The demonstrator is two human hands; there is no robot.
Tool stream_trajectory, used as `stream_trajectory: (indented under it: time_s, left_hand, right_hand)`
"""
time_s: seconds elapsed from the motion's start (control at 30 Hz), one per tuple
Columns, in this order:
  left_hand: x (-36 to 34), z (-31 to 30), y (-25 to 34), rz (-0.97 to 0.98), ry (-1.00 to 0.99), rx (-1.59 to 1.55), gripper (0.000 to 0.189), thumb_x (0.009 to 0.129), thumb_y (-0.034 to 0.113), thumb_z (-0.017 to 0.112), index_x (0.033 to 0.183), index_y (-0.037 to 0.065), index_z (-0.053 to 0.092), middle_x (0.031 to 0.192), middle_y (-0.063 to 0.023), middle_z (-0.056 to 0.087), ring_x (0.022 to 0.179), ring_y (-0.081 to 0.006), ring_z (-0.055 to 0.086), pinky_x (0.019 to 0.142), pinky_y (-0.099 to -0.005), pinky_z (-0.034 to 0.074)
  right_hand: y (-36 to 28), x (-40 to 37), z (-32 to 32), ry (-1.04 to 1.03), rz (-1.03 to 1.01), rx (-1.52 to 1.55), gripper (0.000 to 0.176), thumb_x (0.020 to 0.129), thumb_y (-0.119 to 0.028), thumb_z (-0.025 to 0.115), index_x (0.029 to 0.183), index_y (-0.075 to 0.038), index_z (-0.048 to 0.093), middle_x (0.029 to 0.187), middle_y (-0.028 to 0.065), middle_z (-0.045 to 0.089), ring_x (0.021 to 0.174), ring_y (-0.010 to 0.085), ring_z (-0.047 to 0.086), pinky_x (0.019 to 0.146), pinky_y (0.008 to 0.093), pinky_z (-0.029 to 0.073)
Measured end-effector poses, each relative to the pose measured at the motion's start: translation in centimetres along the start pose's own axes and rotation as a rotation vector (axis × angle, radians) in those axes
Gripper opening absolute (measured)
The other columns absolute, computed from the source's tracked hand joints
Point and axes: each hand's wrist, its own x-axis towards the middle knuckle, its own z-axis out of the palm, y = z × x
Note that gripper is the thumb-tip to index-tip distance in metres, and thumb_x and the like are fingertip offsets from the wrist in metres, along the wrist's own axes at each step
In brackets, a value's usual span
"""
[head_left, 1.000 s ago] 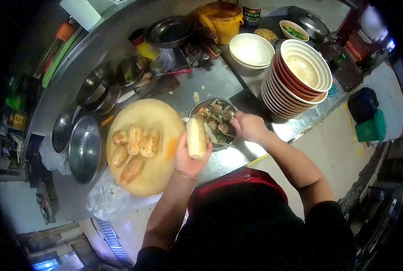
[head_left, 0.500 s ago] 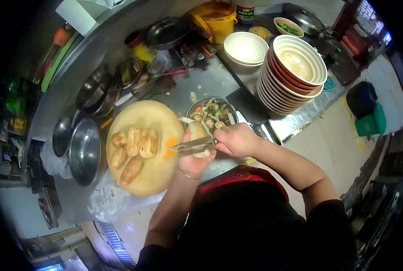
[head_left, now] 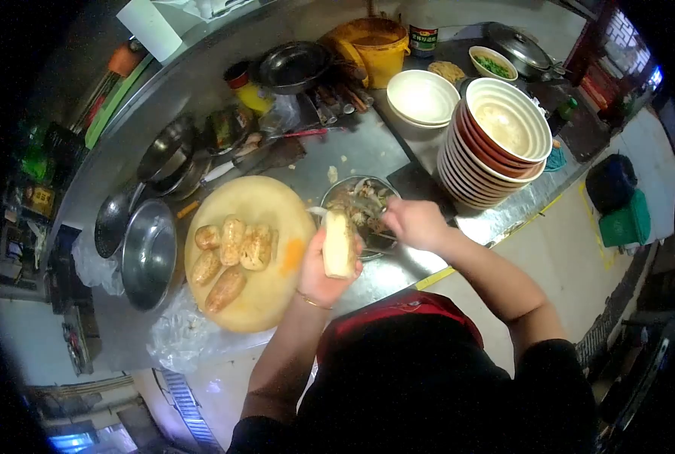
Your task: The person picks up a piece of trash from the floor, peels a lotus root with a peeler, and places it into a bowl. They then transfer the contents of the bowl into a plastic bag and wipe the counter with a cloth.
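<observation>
With twelve o'clock pointing away from the person, the left hand (head_left: 318,265) is curled half open round a fat, pale vegetable (head_left: 339,244). It has some brown skin on it and sits up out of the palm. The right hand (head_left: 420,223) is closed tight on a shiny tool (head_left: 371,204), which is over the small metal bowl (head_left: 356,178), apart from the vegetable. That bowl has lots of scraps in it and is at one o'clock from the left hand.

At nine o'clock from the left hand is a round board (head_left: 262,310) with five brown lumps (head_left: 232,242) on it. Past it, at nine o'clock too, is a big metal bowl (head_left: 148,257). A crinkly clear bag (head_left: 182,333) lies at about seven o'clock from the board. A tall stack of bowls (head_left: 477,174) stands between one and two o'clock from the right hand. A yellow bucket (head_left: 383,57) is at twelve o'clock from the small metal bowl.
</observation>
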Motion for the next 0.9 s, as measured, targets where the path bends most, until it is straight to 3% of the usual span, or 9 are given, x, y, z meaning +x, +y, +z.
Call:
stream_trajectory:
  time_s: [0.1,0.23,0.33,0.4,0.53,0.6,0.7,0.8,0.9]
  left_hand:
    - [0.1,-0.8,-0.4,0.014,0.009,0.095,0.038,0.095,0.046,0.043,0.112,0.015,0.058,0.097,-0.0061,0.064,0.079,-0.0206,0.061,0.059,-0.0375,0.050]
    - [-0.6,-1.3,-1.2,0.062,-0.051,0.197,0.041,0.096,0.043,0.041,0.119,0.013,0.054,0.103,-0.0083,0.064,0.081,-0.0209,0.061,0.060,-0.0391,0.051]
    - [-0.5,-1.2,-1.2,0.145,0.116,0.215,0.037,0.096,0.040,0.041,0.121,0.014,0.052,0.103,-0.0075,0.063,0.077,-0.0205,0.060,0.057,-0.0398,0.050]
    - [-0.3,-1.3,-1.4,0.271,0.192,0.437,0.037,0.096,0.034,0.045,0.126,0.012,0.049,0.108,-0.0075,0.062,0.084,-0.0203,0.060,0.065,-0.0392,0.051]
    - [-0.3,-0.1,-2.6,0.707,0.160,0.701,0.041,0.092,0.015,0.053,0.130,0.002,0.044,0.114,-0.0065,0.058,0.098,-0.0164,0.057,0.085,-0.0334,0.048]
    - [0.0,0.1,-1.8,0.777,0.172,0.771,0.045,0.091,0.011,0.053,0.132,-0.001,0.042,0.117,-0.0077,0.057,0.102,-0.0155,0.055,0.089,-0.0303,0.046]
    - [0.0,0.1,-1.7,0.743,0.175,0.784,0.045,0.090,0.009,0.053,0.132,-0.003,0.041,0.118,-0.0084,0.056,0.104,-0.0149,0.054,0.090,-0.0288,0.045]
    - [0.0,0.9,-1.6,0.726,0.097,0.740,0.044,0.088,0.005,0.054,0.130,-0.003,0.044,0.117,-0.0082,0.056,0.103,-0.0148,0.054,0.089,-0.0286,0.045]
    - [-0.2,1.1,-1.6,0.776,0.103,0.759,0.046,0.086,0.003,0.055,0.130,-0.004,0.044,0.117,-0.0087,0.056,0.104,-0.0152,0.054,0.090,-0.0284,0.044]
  right_hand:
    - [-3.3,-0.2,-0.9,-0.053,-0.166,-0.002,0.030,0.091,-0.038,0.051,0.092,-0.009,0.057,0.076,0.0148,0.066,0.067,0.0337,0.065,0.059,0.0459,0.051]
    - [0.4,1.3,1.0,-0.086,0.070,-0.009,0.028,0.091,-0.036,0.052,0.092,-0.008,0.058,0.077,0.0151,0.067,0.068,0.0359,0.065,0.061,0.0480,0.051]
    - [-0.7,0.0,0.6,-0.068,0.080,0.043,0.029,0.092,-0.036,0.051,0.094,-0.007,0.057,0.075,0.0156,0.066,0.068,0.0368,0.065,0.062,0.0483,0.051]
    - [-2.9,-0.6,0.1,-0.064,-0.015,0.062,0.033,0.093,-0.038,0.049,0.099,-0.006,0.056,0.075,0.0162,0.066,0.068,0.0368,0.065,0.062,0.0474,0.051]
    - [-0.2,0.5,2.2,-0.282,0.227,0.115,0.037,0.094,-0.039,0.046,0.106,-0.005,0.055,0.082,0.0188,0.066,0.078,0.0370,0.065,0.069,0.0486,0.050]
    - [-0.2,0.0,2.5,-0.182,0.194,0.213,0.034,0.095,-0.037,0.046,0.106,-0.006,0.054,0.083,0.0184,0.066,0.080,0.0377,0.064,0.071,0.0496,0.050]
    - [-5.2,-1.1,-1.2,-0.085,0.084,0.219,0.032,0.095,-0.035,0.047,0.102,-0.006,0.055,0.084,0.0199,0.066,0.080,0.0381,0.064,0.072,0.0494,0.050]
    - [-2.0,-0.1,2.0,-0.181,0.271,0.224,0.032,0.095,-0.035,0.046,0.100,-0.005,0.055,0.083,0.0192,0.066,0.078,0.0390,0.064,0.070,0.0487,0.050]
    - [-3.0,-0.9,2.1,-0.045,0.191,0.318,0.033,0.095,-0.036,0.045,0.096,-0.004,0.055,0.082,0.0211,0.065,0.076,0.0401,0.064,0.069,0.0492,0.049]
